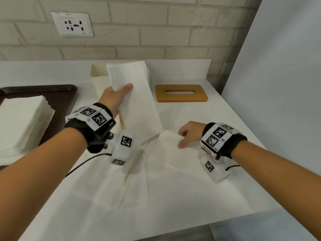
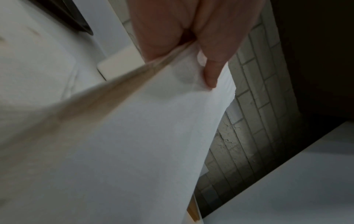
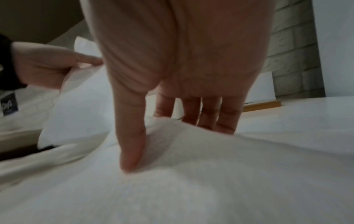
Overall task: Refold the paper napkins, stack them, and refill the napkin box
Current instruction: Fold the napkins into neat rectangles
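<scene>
While both hands work one large napkin sheet, notes as seen:

L hand: left hand lifts far end of the napkin sheet; thumb on top, fingers curled under, clamped on paper.
R hand: right hand pinches raised near fold of same sheet, thumb in front, fingers behind.
Sheet: rest lies spread w/ creases on the white counter, just in front of the box.
Napkin box: open white napkin box at back by the brick wall, partly behind lifted sheet.
Lid: wooden slotted lid flat, just right of box.
Stack: folded napkin stack on dark tray, left of box.
</scene>
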Demonstrator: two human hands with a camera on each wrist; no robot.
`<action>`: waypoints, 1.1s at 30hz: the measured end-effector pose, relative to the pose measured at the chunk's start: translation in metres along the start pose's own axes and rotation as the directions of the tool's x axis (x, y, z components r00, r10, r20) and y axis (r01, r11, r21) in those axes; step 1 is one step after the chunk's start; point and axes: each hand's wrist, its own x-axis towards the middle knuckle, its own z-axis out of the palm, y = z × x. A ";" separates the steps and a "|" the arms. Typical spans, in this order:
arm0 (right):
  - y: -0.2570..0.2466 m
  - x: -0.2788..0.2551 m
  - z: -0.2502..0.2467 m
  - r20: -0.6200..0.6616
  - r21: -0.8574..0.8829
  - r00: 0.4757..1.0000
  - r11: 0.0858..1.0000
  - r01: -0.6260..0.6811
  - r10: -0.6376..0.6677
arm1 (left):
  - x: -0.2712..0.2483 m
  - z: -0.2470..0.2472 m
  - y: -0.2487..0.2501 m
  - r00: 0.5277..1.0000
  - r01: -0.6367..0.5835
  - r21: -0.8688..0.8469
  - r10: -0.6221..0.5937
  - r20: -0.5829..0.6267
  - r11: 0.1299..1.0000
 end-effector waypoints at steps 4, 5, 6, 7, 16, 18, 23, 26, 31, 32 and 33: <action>-0.002 -0.019 -0.033 -0.080 0.388 0.991 0.912 0.131 -0.108 | -0.010 -0.006 0.000 0.999 0.039 -0.070 -0.040 -0.010 0.997; -0.005 -0.026 -0.043 -0.112 0.544 0.984 0.820 0.178 -0.139 | -0.012 -0.005 -0.001 0.998 0.055 -0.102 -0.056 -0.005 0.993; -0.009 -0.033 -0.053 -0.163 0.663 0.971 0.710 0.238 -0.173 | -0.015 -0.003 -0.001 0.997 0.074 -0.129 -0.074 0.008 0.989; -0.012 -0.038 -0.063 -0.225 0.729 0.954 0.616 0.299 -0.196 | -0.017 -0.001 -0.002 0.996 0.091 -0.146 -0.088 0.030 0.985; -0.034 -0.021 -0.060 -0.358 0.643 0.930 0.700 0.311 -0.084 | -0.049 0.058 0.000 0.934 0.108 -0.167 -0.043 0.355 0.980; -0.036 -0.019 -0.053 -0.381 0.590 0.923 0.754 0.288 -0.054 | -0.050 0.063 0.000 0.932 0.141 -0.239 -0.047 0.359 0.961; -0.038 -0.017 -0.048 -0.423 0.583 0.906 0.769 0.264 0.010 | -0.050 0.063 -0.004 0.919 0.208 -0.323 -0.072 0.387 0.923; -0.041 -0.016 -0.048 -0.451 0.571 0.892 0.775 0.271 0.021 | -0.055 0.062 -0.004 0.914 0.177 -0.235 -0.071 0.399 0.956; -0.043 -0.014 -0.046 -0.389 0.564 0.921 0.789 0.243 -0.006 | -0.047 0.056 -0.012 0.984 0.108 -0.029 -0.102 0.149 0.994; -0.040 -0.014 -0.045 -0.306 0.537 0.952 0.821 0.196 -0.027 | -0.044 0.052 -0.010 0.992 0.084 -0.014 -0.082 0.099 0.996; -0.036 -0.014 -0.042 -0.206 0.464 0.978 0.877 0.125 -0.030 | -0.040 0.045 -0.007 0.997 0.061 -0.005 -0.060 0.046 0.998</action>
